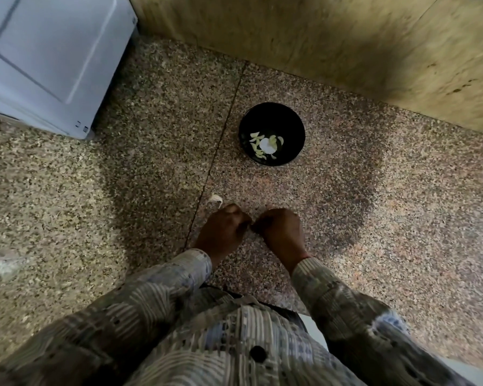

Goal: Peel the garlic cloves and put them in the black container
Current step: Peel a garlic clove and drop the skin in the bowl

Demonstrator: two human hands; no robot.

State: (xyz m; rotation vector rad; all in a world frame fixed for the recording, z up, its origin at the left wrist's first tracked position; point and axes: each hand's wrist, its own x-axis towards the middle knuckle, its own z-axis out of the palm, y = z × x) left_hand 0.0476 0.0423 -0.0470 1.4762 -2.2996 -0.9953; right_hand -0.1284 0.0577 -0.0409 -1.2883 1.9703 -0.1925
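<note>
Head view: my left hand (223, 228) and right hand (282, 229), fingers curled, pinch a mostly hidden clove (250, 227) between them, near a garlic piece (215, 199) on the granite (151, 162); peeled cloves (258, 151) lie in the container (262, 115) beyond.

left hand (223, 227), right hand (280, 228): curled, close together | black container (289, 121): peeled cloves (258, 148) inside

Black container (273, 114): round, open-topped, upright on the floor (346, 196). Inside, several pale peeled cloves (255, 148), scattered over the bottom. Nearer, a whitish garlic piece (215, 199), loose on the floor. Garlic clove (250, 227), mostly hidden, pinched between left hand (225, 229) and right hand (280, 228).
</note>
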